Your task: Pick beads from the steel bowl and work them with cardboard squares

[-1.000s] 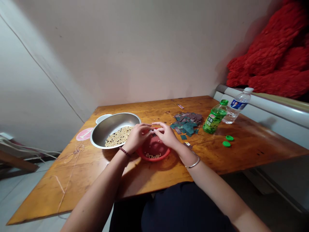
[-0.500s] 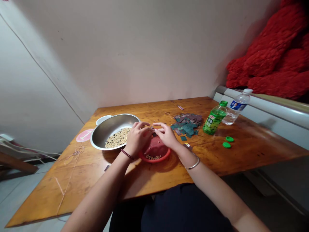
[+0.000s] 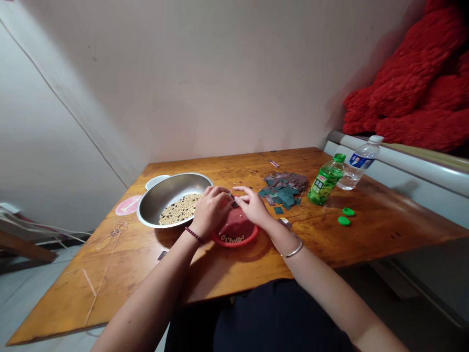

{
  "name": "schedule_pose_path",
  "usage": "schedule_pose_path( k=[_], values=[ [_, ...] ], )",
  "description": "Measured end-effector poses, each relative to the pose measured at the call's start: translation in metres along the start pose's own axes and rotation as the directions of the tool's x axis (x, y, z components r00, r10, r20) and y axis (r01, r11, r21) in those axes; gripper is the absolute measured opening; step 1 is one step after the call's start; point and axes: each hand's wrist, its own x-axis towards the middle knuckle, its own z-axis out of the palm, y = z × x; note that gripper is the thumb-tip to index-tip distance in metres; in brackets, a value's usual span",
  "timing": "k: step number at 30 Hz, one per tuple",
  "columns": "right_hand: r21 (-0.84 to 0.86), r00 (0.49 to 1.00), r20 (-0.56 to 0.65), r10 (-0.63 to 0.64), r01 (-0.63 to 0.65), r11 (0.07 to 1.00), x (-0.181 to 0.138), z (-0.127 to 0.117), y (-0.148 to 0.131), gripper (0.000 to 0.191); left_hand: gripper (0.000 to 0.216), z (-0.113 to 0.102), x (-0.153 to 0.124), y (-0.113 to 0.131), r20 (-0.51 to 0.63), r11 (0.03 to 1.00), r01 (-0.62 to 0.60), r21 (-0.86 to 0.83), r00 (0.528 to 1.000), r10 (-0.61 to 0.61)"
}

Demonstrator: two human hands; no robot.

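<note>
My left hand and my right hand meet over a red basket, fingers bent and pinching. Between their fingertips is a small dark flat piece, partly hidden by the fingers. Pale beans lie along the near side of the basket's bottom. Just left of my left hand, a tilted steel bowl holds yellow beans mixed with some black ones. To the right of my right hand is a loose pile of dark green and brown flat pieces.
A green drink bottle and a clear water bottle stand at the right, with two green caps in front. Tangled string and a pink round mat lie left on the wooden table.
My fingers have shifted slightly around the small dark piece, and more of it shows between them. The basket, bowl and pile look the same.
</note>
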Motion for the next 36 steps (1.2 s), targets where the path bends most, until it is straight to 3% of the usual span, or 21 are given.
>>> schedule_pose_path(
  k=[6,12,25,36],
  values=[
    [0.033,0.998,0.052,-0.023,0.022,0.999,0.003,0.002,0.005,0.021,0.011,-0.001,0.000,0.002,-0.051,0.998,0.050,0.024,0.997,-0.049],
    [0.055,0.999,0.026,-0.030,0.029,0.998,0.006,0.003,0.009,0.021,0.013,0.001,-0.002,0.006,-0.059,1.000,0.023,0.016,0.998,-0.022],
    [0.095,1.000,0.016,-0.019,0.017,0.995,0.008,0.005,0.015,0.020,0.013,0.011,-0.005,0.005,-0.155,0.992,0.086,0.088,0.985,-0.071],
    [0.113,0.999,0.031,0.010,-0.013,0.993,0.007,0.003,0.012,0.022,0.016,0.010,-0.005,0.004,-0.116,0.995,0.084,0.047,0.990,-0.078]
  ],
)
